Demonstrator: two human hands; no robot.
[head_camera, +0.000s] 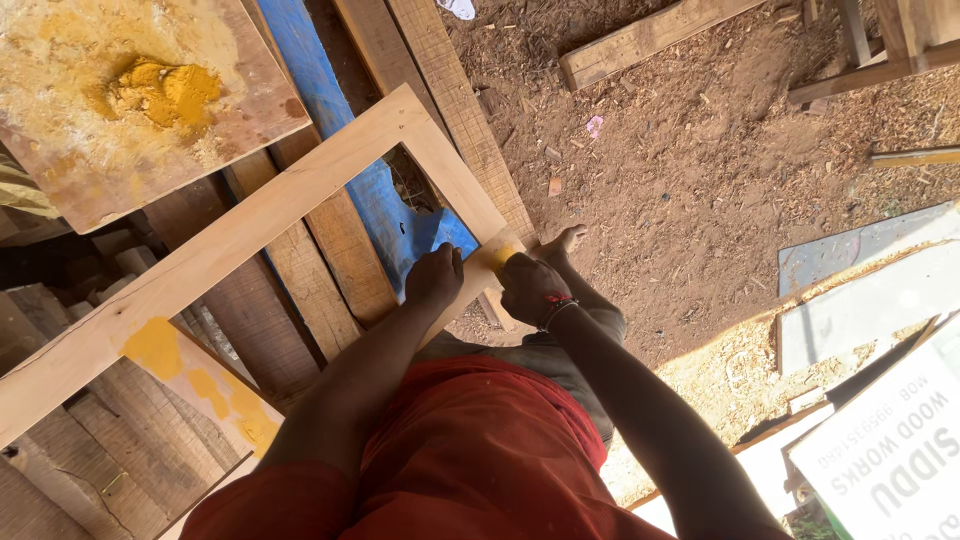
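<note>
Up close, left hand (434, 276) and right hand (530, 287) clenched on wooden frame (250, 225), long rail slanting lower-left to upper-right

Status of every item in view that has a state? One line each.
wooden frame: assembled at its corner, tilted, held by both hands
left hand: gripping a frame rail
right hand: closed on the frame's end, yellow patch there
board: lying flat, yellow powder heaped on it
blue sheet: torn, under the planks
ground: littered with wood shavings
</note>
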